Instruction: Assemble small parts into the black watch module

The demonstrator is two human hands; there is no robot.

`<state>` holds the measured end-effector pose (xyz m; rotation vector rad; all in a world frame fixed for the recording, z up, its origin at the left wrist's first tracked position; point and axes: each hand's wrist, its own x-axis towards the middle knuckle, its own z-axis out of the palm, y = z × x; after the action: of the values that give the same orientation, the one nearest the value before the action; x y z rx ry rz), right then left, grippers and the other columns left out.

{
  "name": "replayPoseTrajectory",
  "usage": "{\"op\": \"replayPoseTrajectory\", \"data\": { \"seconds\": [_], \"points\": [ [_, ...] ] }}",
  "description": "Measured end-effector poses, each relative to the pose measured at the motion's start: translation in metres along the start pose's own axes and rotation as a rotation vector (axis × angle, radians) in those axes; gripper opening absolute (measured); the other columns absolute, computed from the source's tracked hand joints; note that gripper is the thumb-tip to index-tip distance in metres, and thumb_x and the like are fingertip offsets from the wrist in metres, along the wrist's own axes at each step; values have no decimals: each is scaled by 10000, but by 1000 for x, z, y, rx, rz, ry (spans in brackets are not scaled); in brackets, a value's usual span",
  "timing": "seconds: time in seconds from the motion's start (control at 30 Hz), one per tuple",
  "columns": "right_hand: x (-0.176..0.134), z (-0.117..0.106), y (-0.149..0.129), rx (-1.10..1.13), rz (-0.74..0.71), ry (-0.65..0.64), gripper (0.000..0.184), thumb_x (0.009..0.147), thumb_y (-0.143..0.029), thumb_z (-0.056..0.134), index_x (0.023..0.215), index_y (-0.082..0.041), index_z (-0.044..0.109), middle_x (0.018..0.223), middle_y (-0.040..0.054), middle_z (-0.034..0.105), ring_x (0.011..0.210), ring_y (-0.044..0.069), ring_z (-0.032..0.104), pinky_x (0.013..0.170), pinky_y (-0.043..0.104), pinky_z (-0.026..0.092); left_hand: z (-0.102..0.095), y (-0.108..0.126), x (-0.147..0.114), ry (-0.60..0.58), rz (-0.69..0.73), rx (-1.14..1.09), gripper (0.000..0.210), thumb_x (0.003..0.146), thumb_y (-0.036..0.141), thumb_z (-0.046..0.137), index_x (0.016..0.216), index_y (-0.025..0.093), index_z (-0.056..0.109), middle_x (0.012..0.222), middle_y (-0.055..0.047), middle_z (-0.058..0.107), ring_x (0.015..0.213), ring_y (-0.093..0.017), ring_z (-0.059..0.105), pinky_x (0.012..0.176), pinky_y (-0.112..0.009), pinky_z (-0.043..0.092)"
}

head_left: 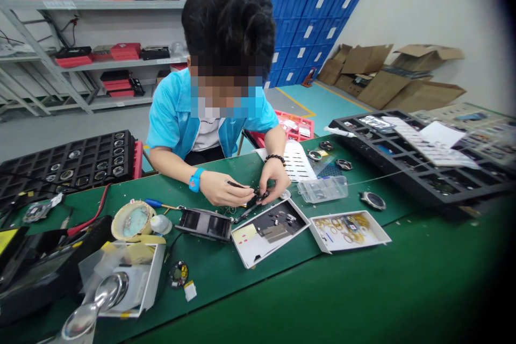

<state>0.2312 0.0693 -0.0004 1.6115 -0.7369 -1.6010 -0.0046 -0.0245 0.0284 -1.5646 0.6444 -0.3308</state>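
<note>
Neither of my hands shows in the head view. Across the green table (363, 290) sits a co-worker in a light blue shirt (173, 113), bent over the work. That person's one hand (217, 188) holds thin tweezers, and the other hand (276, 174), with a bead bracelet, pinches a small black part (260, 195). Just in front of them lies a white tray with small dark parts (268, 228). A second white tray holds yellow rings (349, 230).
A clear plastic box (324, 189) and loose watch cases (373, 200) lie to the right. Black compartment trays stand at right (407, 164) and left (76, 164). A small fan (205, 224), a tape roll (131, 221) and a shiny metal tool (94, 303) lie at left.
</note>
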Motion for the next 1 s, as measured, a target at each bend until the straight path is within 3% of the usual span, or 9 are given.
{"op": "replayPoseTrajectory", "data": {
  "seconds": [0.23,0.37,0.53,0.67,0.8,1.0],
  "points": [
    [2,-2,-4,44,31,-40,453,1006,-260,609,1385,-17,665,1298,140,665,1178,56,689,1012,89,528,0,2,2,23,-7,-66,347,991,174,594,1289,272,742,1316,-48,672,1257,-95,666,1154,-258,538],
    [3,-3,-5,48,9,-38,451,1004,-254,614,1373,-1,667,1284,160,665,1189,69,689,998,97,534,3,9,0,5,74,19,346,1018,188,550,1325,223,706,1331,-94,659,1269,-109,661,1148,-283,548],
    [3,-2,1,28,-36,-46,426,1003,-217,599,1331,52,649,1221,186,678,1196,97,687,994,117,533,7,14,-3,80,-19,6,275,1005,279,614,1251,203,712,1304,-118,671,1239,-153,677,1148,-355,554],
    [2,2,11,-39,-146,1,336,965,-116,592,1207,112,642,1071,211,694,1098,118,707,924,99,511,7,8,-3,134,-37,79,223,968,252,691,1159,147,737,1215,-154,711,1169,-166,712,1100,-341,579],
    [1,8,29,-83,-317,81,266,873,-22,641,1102,115,644,945,194,693,952,133,719,864,97,489,5,1,-2,108,-19,159,230,960,219,709,1142,80,727,1190,-201,720,1137,-168,730,1070,-311,597],
    [-2,17,54,-56,-465,122,177,868,-34,633,974,107,648,819,162,671,827,128,706,774,64,456,1,-6,-3,56,28,211,238,978,212,681,1137,35,698,1160,-215,729,1093,-166,746,1017,-286,616]
  ]
}}
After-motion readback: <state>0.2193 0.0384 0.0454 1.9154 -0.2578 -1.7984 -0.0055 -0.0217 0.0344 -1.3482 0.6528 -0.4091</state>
